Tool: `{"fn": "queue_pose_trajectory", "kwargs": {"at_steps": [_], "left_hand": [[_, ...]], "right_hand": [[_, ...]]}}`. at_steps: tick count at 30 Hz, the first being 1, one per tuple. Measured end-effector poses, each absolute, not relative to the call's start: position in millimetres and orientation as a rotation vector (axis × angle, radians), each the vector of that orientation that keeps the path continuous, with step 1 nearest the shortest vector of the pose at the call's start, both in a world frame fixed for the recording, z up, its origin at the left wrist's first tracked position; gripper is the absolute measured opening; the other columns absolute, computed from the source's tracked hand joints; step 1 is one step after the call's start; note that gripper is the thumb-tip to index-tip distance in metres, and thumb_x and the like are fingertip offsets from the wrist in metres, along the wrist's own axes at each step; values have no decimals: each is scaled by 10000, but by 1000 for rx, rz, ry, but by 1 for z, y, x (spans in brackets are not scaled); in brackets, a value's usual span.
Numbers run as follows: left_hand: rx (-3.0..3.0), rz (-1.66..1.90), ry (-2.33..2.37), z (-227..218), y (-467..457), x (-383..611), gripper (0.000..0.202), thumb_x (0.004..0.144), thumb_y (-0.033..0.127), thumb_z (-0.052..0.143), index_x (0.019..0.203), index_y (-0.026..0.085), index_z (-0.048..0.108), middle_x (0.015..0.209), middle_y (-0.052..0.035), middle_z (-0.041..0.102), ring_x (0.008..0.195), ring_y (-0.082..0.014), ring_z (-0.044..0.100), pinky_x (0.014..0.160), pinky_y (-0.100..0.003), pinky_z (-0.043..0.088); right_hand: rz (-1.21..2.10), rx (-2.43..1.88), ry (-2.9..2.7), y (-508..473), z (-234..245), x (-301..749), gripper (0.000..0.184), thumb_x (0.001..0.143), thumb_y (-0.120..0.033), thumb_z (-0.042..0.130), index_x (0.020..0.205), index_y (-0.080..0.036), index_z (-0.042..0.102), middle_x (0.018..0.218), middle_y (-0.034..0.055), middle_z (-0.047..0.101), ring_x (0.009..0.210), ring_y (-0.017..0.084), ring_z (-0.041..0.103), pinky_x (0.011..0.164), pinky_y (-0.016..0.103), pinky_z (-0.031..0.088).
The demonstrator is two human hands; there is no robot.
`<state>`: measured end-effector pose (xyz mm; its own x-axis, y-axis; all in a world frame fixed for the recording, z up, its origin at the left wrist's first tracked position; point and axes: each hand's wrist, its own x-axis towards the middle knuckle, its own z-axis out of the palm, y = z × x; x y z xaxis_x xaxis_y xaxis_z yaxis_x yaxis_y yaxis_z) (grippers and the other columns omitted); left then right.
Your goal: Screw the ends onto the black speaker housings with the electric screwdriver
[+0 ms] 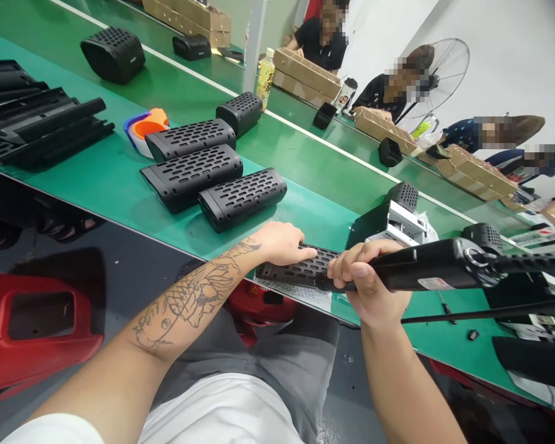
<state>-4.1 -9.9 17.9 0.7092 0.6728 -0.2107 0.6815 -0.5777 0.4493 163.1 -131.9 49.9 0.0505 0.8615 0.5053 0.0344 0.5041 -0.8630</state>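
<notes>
My left hand (280,245) presses on a black perforated housing (289,271) at the near edge of the green bench, its fingers curled over the far side. My right hand (377,283) grips a black electric screwdriver (423,266) held nearly level. The screwdriver's nose points left and overlaps the right part of the housing; its tip and any screw cannot be made out. Clear bubble wrap (312,296) lies under the housing. Beyond my left hand stand more perforated black housings (243,197), lying on their sides.
Long black shell parts (41,123) are piled at the left. An orange tape roll (148,128) and a yellow-labelled bottle (265,77) stand farther back. A white-and-black fixture (398,225) is beyond my right hand. Co-workers sit across the line behind cardboard boxes (305,77). A red stool (81,308) is at lower left.
</notes>
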Motion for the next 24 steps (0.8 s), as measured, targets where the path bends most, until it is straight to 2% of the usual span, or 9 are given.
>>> {"fn": "queue_pose_trajectory", "kwargs": {"at_steps": [10,13,16,20,24], "left_hand": [[2428,-34,1030,20,-12,-5,728,1092,801,454,1237,241,897,1302,-158,899,1203,-380,841,955,-410,629],[2423,-49,1055,21,-14,-4,732,1103,781,424,1231,230,889,1297,-165,897,1201,-388,843,946,-422,630],[2404,-62,1084,21,-16,-2,744,1102,798,412,1224,234,882,1280,-161,898,1197,-382,845,944,-418,631],[2396,-54,1097,16,-16,0,774,1091,828,407,1238,228,872,1276,-171,896,1194,-394,845,950,-431,634],[2397,-29,1099,11,-17,2,776,1092,831,397,1221,231,873,1249,-170,898,1158,-394,849,940,-436,638]], "right_hand": [[847,-847,-1441,-134,46,164,330,965,-352,964,822,-243,687,634,-53,690,516,142,663,601,327,636],[808,-839,-1387,-135,54,171,320,952,-407,973,857,-245,714,637,-58,690,502,147,655,588,343,647],[572,-881,-1236,-127,65,202,314,929,-460,971,883,-247,745,612,-68,655,463,154,608,528,347,618],[28,-1095,-981,-104,67,274,255,897,-364,971,842,-223,765,608,-32,656,497,175,614,542,350,569],[-33,-1137,-1008,-92,46,327,320,910,-418,976,796,-254,726,595,-17,656,498,202,622,548,390,588]]}}
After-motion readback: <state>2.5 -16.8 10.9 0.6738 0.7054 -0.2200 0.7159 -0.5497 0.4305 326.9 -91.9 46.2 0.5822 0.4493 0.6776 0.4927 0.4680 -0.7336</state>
